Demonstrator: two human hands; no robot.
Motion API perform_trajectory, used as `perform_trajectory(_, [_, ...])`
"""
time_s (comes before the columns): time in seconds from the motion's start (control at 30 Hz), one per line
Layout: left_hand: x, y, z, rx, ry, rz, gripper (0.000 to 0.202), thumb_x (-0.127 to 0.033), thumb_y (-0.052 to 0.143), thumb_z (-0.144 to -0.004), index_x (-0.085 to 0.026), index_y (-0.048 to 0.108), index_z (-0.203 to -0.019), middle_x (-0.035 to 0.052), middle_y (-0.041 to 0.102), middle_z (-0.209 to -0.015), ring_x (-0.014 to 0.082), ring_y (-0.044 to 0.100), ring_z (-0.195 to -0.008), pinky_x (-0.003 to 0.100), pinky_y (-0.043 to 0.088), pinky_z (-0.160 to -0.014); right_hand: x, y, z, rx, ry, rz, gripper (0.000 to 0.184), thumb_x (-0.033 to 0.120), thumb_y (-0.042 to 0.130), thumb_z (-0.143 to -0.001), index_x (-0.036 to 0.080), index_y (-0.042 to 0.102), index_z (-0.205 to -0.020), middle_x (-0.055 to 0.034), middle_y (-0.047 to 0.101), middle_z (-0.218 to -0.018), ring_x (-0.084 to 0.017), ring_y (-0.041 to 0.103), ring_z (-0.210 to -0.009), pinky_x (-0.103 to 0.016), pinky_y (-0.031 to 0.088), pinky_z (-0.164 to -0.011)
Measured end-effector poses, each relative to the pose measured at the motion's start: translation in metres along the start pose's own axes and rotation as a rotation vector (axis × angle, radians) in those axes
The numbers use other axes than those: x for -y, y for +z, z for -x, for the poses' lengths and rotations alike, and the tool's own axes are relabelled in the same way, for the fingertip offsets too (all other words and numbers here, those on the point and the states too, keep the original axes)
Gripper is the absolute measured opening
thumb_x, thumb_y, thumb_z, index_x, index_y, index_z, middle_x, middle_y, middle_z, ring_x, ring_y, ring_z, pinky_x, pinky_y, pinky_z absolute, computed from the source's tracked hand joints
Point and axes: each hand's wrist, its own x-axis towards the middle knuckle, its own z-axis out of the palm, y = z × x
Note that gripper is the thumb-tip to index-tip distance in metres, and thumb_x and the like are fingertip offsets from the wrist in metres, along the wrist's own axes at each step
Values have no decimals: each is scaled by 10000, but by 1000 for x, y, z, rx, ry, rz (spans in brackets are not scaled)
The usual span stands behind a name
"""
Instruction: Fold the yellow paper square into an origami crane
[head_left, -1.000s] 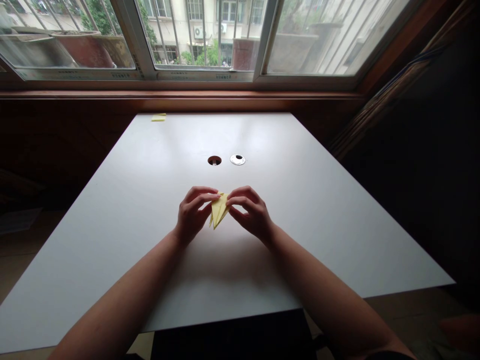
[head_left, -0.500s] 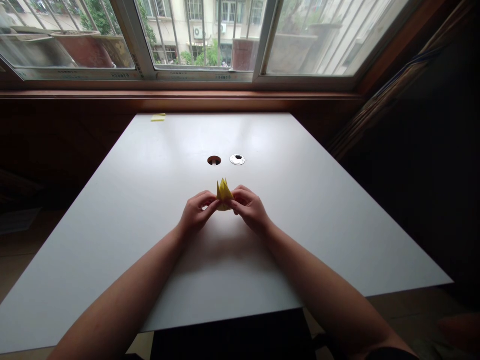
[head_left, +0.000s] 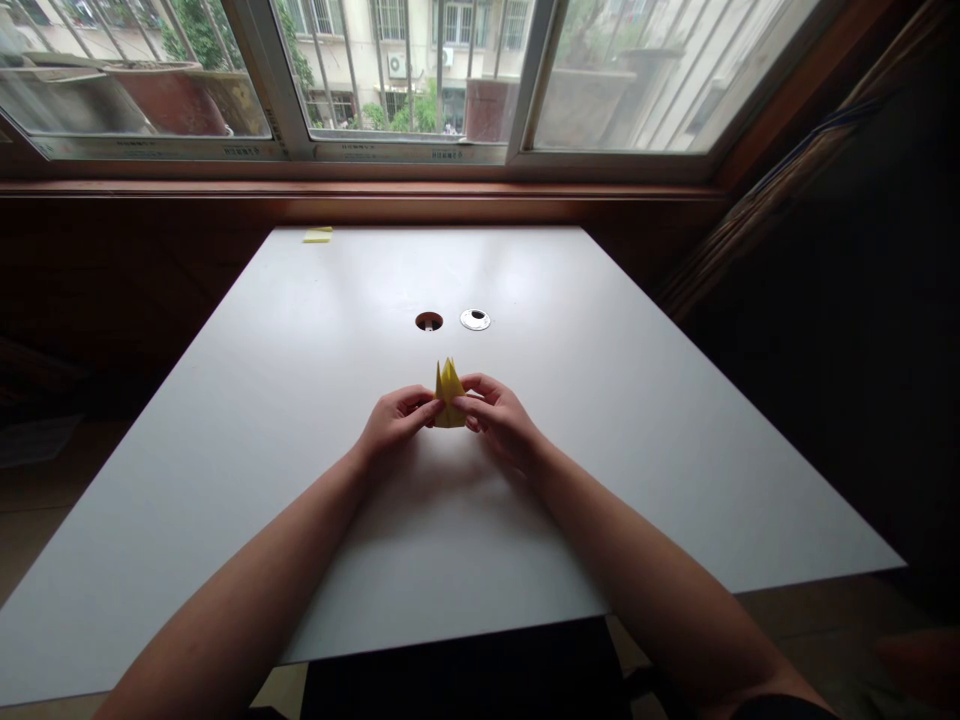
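I see remotely a yellow slip [head_left: 317, 235] near the far left corner of the white table [head_left: 225, 450]. Then my left hand [head_left: 394, 420] pinches the folded yellow paper [head_left: 450, 384], whose tips point upward between both hands, nearer than the round hole [head_left: 429, 321]. My right hand [head_left: 500, 416] grasps its other side.

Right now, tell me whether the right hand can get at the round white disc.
Probably yes: nothing visible stands between the right hand and the round white disc, though that hand holds the folded yellow paper.
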Motion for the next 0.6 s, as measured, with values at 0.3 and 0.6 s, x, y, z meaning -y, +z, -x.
perform_trajectory(0.3, [-1, -1, -1, 13, -28, 62, 294, -428, 683, -869, -139, 730, -842, 42, 615, -729, 158, 542, -708, 280, 424, -672, -3, -3, -2, -5, 2, 16, 310, 393, 805, -731, 206, 660, -930, 10, 650, -766, -94, 470, -566, -254, 330, -542])
perform_trajectory(0.6, [-1, 1, -2, -37, -25, 3, 304, -443, 685, -870, -148, 717, -935, 60, 668, -852, 174, 605, -796, 273, 470, -703, -6, -5, -5, -18, -24, 66, 299, 412, 789, -744, 185, 684, -909, 8, 631, -756, -89, 473, -553, -252, 346, -528])
